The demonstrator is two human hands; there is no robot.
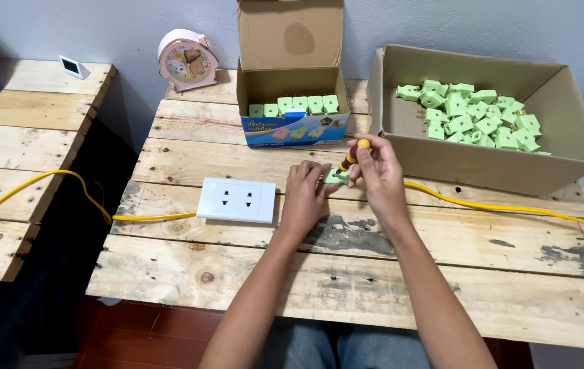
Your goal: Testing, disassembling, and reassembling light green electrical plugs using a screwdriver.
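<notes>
Both forearms reach out over the pallet-wood table [251, 287]. My left hand [303, 195] pinches one green plug adapter [336, 177] at mid-table; my right hand [376, 174] is closed round a yellow-handled screwdriver [353, 156] set against it. Judged: work mid-run, this piece unfinished. Finished pieces cannot be told from unfinished: more lie in the large carton [483, 164], far right, and in the small open box [294, 109]. Adapter small, pale green, blocky, mostly hidden by fingers.
</notes>
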